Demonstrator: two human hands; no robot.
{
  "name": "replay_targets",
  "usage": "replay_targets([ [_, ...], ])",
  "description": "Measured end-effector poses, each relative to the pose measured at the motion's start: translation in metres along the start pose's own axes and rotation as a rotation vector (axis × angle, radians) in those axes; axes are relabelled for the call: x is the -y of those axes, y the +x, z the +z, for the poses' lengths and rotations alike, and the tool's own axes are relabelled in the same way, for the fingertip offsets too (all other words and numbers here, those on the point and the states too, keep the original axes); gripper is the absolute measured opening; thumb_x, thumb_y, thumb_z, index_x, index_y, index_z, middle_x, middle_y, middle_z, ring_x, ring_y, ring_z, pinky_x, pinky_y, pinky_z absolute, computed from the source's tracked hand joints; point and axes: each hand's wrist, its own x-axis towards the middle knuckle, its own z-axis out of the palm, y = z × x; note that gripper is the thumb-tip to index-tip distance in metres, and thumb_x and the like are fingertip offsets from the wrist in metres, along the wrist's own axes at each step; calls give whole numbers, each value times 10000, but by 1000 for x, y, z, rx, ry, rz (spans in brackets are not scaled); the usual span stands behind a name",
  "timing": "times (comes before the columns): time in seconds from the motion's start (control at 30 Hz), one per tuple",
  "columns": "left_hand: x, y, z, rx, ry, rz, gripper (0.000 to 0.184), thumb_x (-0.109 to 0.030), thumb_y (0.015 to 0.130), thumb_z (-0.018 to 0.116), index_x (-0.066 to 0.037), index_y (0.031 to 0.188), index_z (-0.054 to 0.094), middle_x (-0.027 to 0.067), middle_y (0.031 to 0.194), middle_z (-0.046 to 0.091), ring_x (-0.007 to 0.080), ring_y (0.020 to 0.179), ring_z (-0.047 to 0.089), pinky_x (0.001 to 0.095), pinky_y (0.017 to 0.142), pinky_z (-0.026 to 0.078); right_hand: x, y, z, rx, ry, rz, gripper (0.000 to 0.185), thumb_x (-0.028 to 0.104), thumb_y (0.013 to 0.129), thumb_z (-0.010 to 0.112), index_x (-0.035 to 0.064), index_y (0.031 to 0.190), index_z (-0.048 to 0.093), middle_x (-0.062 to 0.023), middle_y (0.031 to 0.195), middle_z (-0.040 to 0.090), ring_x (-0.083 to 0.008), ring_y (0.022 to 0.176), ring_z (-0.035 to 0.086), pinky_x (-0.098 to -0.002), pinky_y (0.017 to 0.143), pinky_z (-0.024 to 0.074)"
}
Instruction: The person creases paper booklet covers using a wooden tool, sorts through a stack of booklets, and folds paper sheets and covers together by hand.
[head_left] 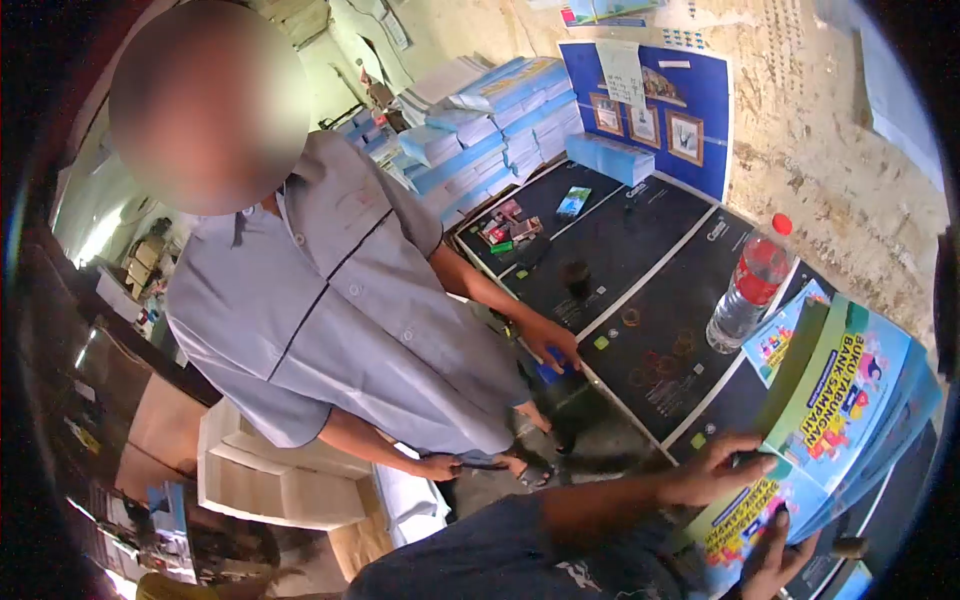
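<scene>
A stack of blue and green printed booklets is fanned out at the lower right, their covers reading "Buku Tabungan Bank Sampah". My left hand comes in from the left and grips the stack's near edge, fingers curled against the covers. Lower down, my right hand holds the lower part of the booklets, and some of its fingers are hidden beneath them. Beside the stack, another printed sheet lies on the black table top.
A water bottle with a red cap stands near the booklets. Rubber bands, a small card and small packets lie on the table. Paper stacks rise behind. A person in a grey shirt stands opposite, one hand at the table edge.
</scene>
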Motion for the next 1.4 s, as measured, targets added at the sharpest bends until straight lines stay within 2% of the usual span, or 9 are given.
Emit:
replay_targets([
  [0.07,-32,4,-1,118,109,71,217,-118,940,648,14,1111,665,161,1039,694,193,978,657,354,760,493,14,-7,6,-25,142,-183,382,-45,848,707,-53,1209,583,-222,1102,661,-239,851,660,-312,737,577],
  [0.13,-35,4,-4,292,97,107,244,-92,978,607,3,1202,621,43,1126,646,74,1025,558,267,854,482,-10,-9,-23,26,-6,14,393,-46,851,702,-52,1224,577,-217,1108,657,-223,871,652,-313,761,574],
  [0.5,-11,-10,-7,213,-4,-163,412,-106,972,630,-77,1362,497,63,1232,593,120,1091,577,285,909,507,7,-4,3,134,153,-72,414,-28,871,678,-90,1260,547,-171,1167,631,-219,1004,622,-319,912,525],
  [0.57,-14,-15,-2,50,-41,-121,300,-229,978,631,-14,1184,660,58,1057,683,122,1002,590,298,855,480,4,-6,3,137,170,-70,418,-26,872,679,-91,1262,543,-172,1169,630,-219,1002,622,-320,911,526],
  [1.07,-7,-21,-2,11,-126,-242,295,-196,961,664,-28,1201,632,79,1161,629,144,1081,581,320,896,488,7,-7,6,99,93,-53,455,-20,876,676,-85,1296,513,-181,1205,610,-224,1019,606,-334,924,511],
  [1.23,12,-12,-21,6,-98,-249,240,-185,956,663,-7,1116,661,78,1033,672,156,985,631,328,843,518,-60,14,1,39,241,-48,469,83,915,669,-36,1336,499,-123,1179,632,-200,1013,612,-334,889,496],
  [1.27,37,-12,-26,50,-123,-353,222,-181,955,658,-1,1084,670,80,988,685,161,938,649,336,820,530,-67,26,-1,2,13,158,465,155,914,686,-58,1300,537,-133,1165,645,-215,1014,616,-336,892,492],
  [1.33,86,-15,-64,97,155,-446,201,-166,964,611,6,1045,677,95,964,704,173,836,672,352,773,555,-48,38,0,317,-222,493,722,452,909,646,-89,1361,485,-209,1271,605,-250,1129,586,-358,993,448],
  [1.4,103,-24,-75,53,139,-629,256,-225,976,611,0,1079,676,115,965,716,176,844,682,357,797,563,-105,47,-5,185,-783,514,821,583,852,636,-103,1292,542,-280,1190,632,-331,1134,598,-403,1007,434],
])
